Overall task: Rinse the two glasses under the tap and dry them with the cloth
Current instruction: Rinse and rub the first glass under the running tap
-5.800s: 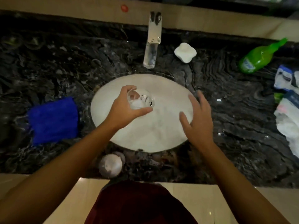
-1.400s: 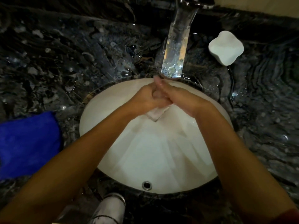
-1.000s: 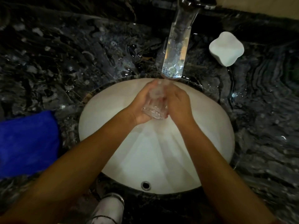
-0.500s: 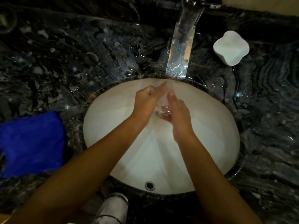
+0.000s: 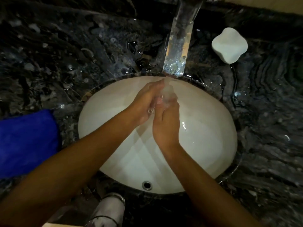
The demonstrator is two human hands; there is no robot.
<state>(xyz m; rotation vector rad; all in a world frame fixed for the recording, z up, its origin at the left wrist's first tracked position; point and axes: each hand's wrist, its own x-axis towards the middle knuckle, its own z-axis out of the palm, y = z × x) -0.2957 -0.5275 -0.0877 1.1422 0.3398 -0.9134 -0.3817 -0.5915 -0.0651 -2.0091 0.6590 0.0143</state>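
Observation:
A small clear glass (image 5: 164, 96) is held between both hands under the tap (image 5: 177, 46), with water running over it above the white sink (image 5: 213, 128). My left hand (image 5: 144, 104) grips the glass from the left. My right hand (image 5: 166, 122) holds it from the right and below, fingers curled around it. Much of the glass is hidden by the fingers and the water. A second glass (image 5: 107, 210) stands on the counter's near edge. The blue cloth (image 5: 27, 141) lies on the counter to the left.
The dark marble counter (image 5: 65, 54) around the sink is wet near the tap. A white soap dish (image 5: 229, 44) sits to the right of the tap. The overflow hole (image 5: 147, 185) is at the sink's near wall.
Over the last second the hands have kept turning the glass under the stream, shifting their grip around it. Almost six seconds ago the left hand alone held it, away from the tap.

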